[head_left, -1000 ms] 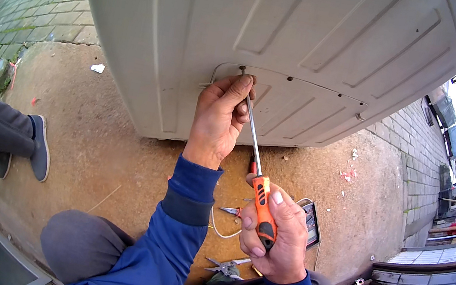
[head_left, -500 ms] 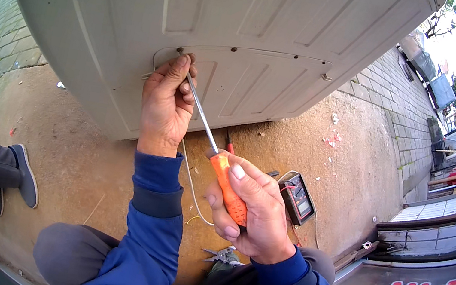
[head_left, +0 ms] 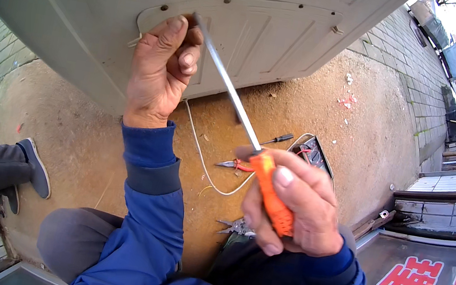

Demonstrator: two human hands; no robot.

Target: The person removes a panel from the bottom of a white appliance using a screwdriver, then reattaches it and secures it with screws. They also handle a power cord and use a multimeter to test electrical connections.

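Both our hands work at the white panel [head_left: 273, 22]: right hand [head_left: 289, 208] wrapped tightly around the orange-handled screwdriver [head_left: 243, 127], left hand [head_left: 161, 70] pinching its tip against the panel.

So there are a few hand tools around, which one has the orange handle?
The long screwdriver gripped in the right hand. The smaller screwdriver on the ground has a dark handle, and the pliers beside it have red grips.
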